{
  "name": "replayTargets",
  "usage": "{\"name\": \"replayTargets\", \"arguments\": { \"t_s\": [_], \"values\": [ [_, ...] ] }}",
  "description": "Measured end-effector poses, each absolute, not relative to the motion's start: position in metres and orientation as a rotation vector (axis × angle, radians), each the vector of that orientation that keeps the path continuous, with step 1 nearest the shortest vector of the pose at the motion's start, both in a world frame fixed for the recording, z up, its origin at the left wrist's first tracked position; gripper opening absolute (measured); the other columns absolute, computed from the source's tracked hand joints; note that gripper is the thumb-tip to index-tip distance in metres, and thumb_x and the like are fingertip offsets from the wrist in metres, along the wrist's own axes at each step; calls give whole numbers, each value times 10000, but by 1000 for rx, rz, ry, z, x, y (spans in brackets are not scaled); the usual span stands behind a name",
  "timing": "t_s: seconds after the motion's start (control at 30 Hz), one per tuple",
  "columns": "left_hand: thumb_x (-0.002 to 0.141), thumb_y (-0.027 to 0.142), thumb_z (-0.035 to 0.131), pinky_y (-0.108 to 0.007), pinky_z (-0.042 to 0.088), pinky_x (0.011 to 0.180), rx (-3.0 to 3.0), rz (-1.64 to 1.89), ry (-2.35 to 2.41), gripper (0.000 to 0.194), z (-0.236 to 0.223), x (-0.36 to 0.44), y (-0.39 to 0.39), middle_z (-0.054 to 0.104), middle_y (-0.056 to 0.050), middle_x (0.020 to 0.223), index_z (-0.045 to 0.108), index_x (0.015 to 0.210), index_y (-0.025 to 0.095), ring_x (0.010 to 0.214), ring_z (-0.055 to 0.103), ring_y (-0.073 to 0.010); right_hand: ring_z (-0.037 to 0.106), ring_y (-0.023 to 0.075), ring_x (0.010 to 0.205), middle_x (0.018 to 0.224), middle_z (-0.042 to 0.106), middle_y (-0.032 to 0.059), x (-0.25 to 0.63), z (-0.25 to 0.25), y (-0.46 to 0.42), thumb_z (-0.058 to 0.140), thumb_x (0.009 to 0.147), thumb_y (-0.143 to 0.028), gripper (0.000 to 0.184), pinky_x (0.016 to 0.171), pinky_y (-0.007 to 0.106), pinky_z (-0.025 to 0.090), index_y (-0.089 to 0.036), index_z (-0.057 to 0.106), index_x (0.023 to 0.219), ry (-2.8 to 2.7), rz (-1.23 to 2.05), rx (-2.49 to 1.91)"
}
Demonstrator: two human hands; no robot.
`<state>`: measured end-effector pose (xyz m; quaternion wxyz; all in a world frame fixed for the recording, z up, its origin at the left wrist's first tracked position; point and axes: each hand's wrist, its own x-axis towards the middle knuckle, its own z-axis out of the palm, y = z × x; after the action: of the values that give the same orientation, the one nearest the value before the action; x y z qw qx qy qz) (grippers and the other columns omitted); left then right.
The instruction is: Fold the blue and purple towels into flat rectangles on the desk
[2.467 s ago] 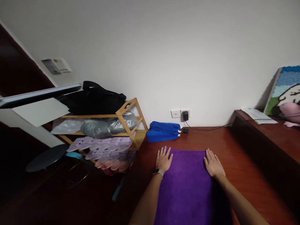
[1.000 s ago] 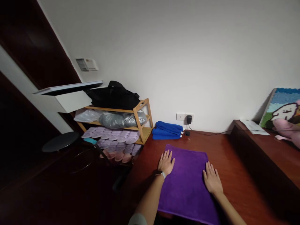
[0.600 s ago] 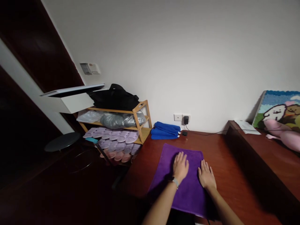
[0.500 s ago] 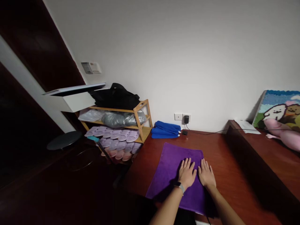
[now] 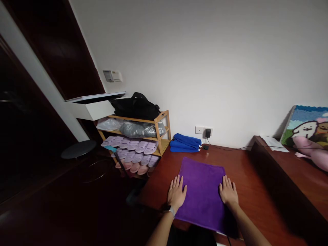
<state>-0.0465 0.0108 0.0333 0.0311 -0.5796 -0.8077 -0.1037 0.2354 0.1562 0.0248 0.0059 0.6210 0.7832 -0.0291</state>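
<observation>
A purple towel [image 5: 201, 194] lies spread flat on the brown wooden desk [image 5: 246, 167], its near edge close to the desk's front. My left hand [image 5: 176, 193], with a watch on its wrist, rests flat on the towel's left edge, fingers stretched forward. On the opposite edge, my right hand [image 5: 228, 192] lies flat too, its fingers slightly spread. Neither hand grips anything. Farther back, against the wall, sit folded blue towels [image 5: 185, 142] in a small pile with white tags showing.
A wooden rack [image 5: 159, 133] with several slippers [image 5: 133, 146] and a black bag [image 5: 137, 106] stands left of the desk. A black plug [image 5: 207, 133] with a cable sits in the wall socket. To the right, a raised ledge holds papers [image 5: 274, 143] and a pink plush toy [image 5: 311, 150].
My left hand has moved left from the middle of the purple towel to its left edge. My right hand stays at the right edge. The view has shifted slightly.
</observation>
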Motion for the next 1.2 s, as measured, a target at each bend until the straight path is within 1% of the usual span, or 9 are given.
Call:
{"name": "replayTargets", "arguments": {
  "t_s": [0.17,0.4,0.6,0.7,0.77,0.83,0.93,1.1,1.2],
  "values": [
    [1026,462,330,-478,238,1263,-1778,-328,-2497,633,34,-43,15,325,-105,1670,385,1585,171,1542,286,-272,178,263,1568,1698,206,95,233,39,139,144,1013,-360,672,1268,467,97,-66,217,1613,2427,-49,1945],
    [1013,435,365,-481,256,1254,-1768,-356,-2480,621,31,-44,16,336,-109,1663,407,1573,171,1532,312,-265,187,262,1566,1693,219,53,258,-2,81,126,1006,-459,715,1263,470,177,-111,226,1623,2575,-129,1925],
    [1016,428,383,-501,250,1255,-1745,-413,-2465,584,51,-37,13,407,-118,1627,481,1530,169,1523,331,-282,155,271,1571,1697,186,68,259,-2,74,125,1001,-436,720,1270,468,160,-73,201,1618,2547,-95,1879],
    [1041,439,333,-490,190,1277,-1805,-532,-2292,598,63,-1,16,355,-127,1654,450,1545,139,1559,238,-268,160,278,1570,1696,185,70,258,1,74,127,1005,-432,715,1271,474,156,-66,198,1615,2550,-86,1872],
    [1059,458,291,-455,190,1282,-1940,-612,-2165,603,62,38,21,337,-106,1666,403,1572,161,1566,215,-233,159,274,1571,1696,185,71,258,2,74,122,1007,-425,710,1273,470,142,-65,186,1616,2544,-76,1875],
    [1063,503,271,-435,211,1278,-2117,-643,-2100,604,53,78,26,371,-79,1655,400,1575,212,1555,248,-214,145,267,1574,1699,178,71,258,4,73,124,1010,-412,702,1274,461,128,-64,172,1618,2538,-73,1871],
    [1055,543,263,-464,241,1266,-2267,-632,-2124,612,34,113,26,394,-66,1646,409,1571,248,1535,304,-234,127,262,1577,1703,173,71,258,9,73,148,1012,-397,690,1274,456,118,-69,173,1618,2535,-101,1868],
    [1053,517,264,-497,213,1270,-2217,-528,-2241,598,24,76,10,341,-44,1671,354,1598,287,1551,264,-248,144,259,1574,1703,177,72,256,14,72,125,1022,-404,684,1275,452,117,-72,158,1619,2528,-148,1898],
    [1044,511,284,-485,200,1274,-1985,-406,-2422,624,28,25,-8,314,-71,1677,365,1597,234,1556,248,-261,146,257,1573,1703,177,71,256,12,72,115,1024,-413,688,1275,446,121,-71,164,1619,2532,-148,1915]
  ]
}}
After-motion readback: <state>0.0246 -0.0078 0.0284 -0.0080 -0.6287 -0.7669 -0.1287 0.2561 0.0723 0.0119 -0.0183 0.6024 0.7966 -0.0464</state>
